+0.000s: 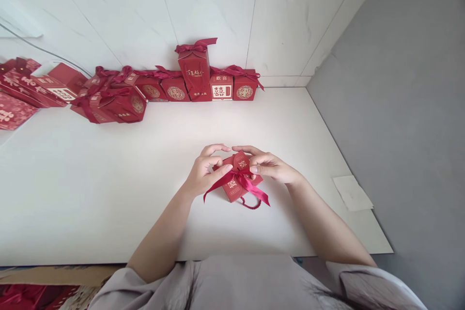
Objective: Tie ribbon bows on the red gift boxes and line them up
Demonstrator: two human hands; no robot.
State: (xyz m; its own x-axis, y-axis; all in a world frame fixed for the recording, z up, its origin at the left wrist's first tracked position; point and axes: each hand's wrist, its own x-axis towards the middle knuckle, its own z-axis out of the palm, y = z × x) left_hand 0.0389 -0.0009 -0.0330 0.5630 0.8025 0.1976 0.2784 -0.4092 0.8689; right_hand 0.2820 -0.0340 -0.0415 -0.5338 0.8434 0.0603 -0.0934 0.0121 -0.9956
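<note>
A small red gift box with gold characters stands on the white table in front of me, seen from above. A dark pink ribbon is tied across its top, with tails hanging to both sides. My left hand pinches the ribbon's bow between thumb and fingers at the left. On the other side my right hand also has thumb and finger closed on the ribbon. Both index fingers arch over the far side of the box. A twisted red cord handle loops out on the near side.
Several red gift boxes with ribbons line the tiled wall, one taller box among them. More red boxes cluster at the left. A white tissue lies by the table's right edge. Below the front edge is a cardboard box.
</note>
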